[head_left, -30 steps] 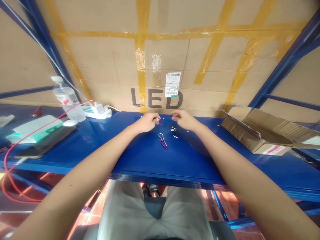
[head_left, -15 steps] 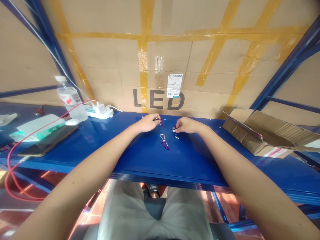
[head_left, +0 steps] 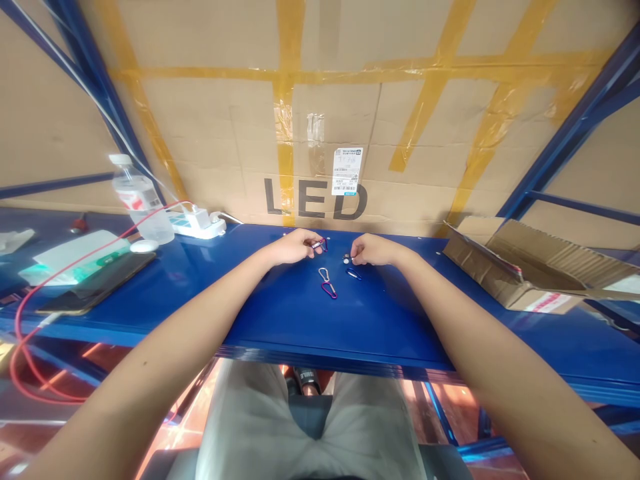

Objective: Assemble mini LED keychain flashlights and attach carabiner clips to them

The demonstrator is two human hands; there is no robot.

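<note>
My left hand [head_left: 300,247] is closed, its thumb and fingers pinching a purple-red carabiner [head_left: 325,245] just above the blue tabletop [head_left: 300,313]. Facing it, my right hand [head_left: 373,250] is closed in a pinch at the table surface. A small dark and whitish piece [head_left: 346,259] shows at its fingertips, too small to name. Just below those fingers lies a blue carabiner [head_left: 353,274]. Between my hands and closer to me, a silver carabiner [head_left: 324,274] and a purple carabiner [head_left: 329,290] lie end to end, touching; whether they are linked I cannot tell.
A large cardboard box [head_left: 225,133] marked LED stands behind the table. Over on the left are a plastic bottle [head_left: 143,203], a white power strip [head_left: 200,225], a dark tablet-like device [head_left: 85,290] and a red cable [head_left: 20,320]. An open carton [head_left: 500,273] sits at right.
My left hand has turned slightly, so more of the purple-red carabiner shows between its fingers. My right hand stays nearly in place. The carabiners on the table have not moved.
</note>
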